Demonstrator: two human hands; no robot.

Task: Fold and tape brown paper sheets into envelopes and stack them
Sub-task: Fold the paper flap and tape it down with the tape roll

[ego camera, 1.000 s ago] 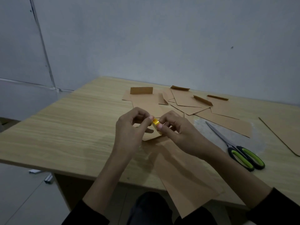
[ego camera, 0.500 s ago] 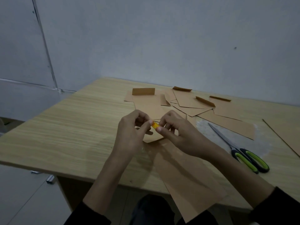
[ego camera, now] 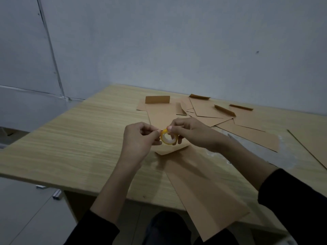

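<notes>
The left hand [ego camera: 139, 138] pinches the rim of the tape roll [ego camera: 163, 137], which the right hand [ego camera: 194, 133] grips with curled fingers above the brown sheet [ego camera: 203, 191] on the surface [ego camera: 79, 138]. The thin tape end could split or restick, and the unheld sheet may unfold.

Left hand [ego camera: 139, 138] and right hand [ego camera: 192, 133] meet, fingers curled, both pinching the tape roll [ego camera: 163, 137].

Light wooden table [ego camera: 74, 144], scattered brown paper sheets [ego camera: 208, 188] on it
</notes>
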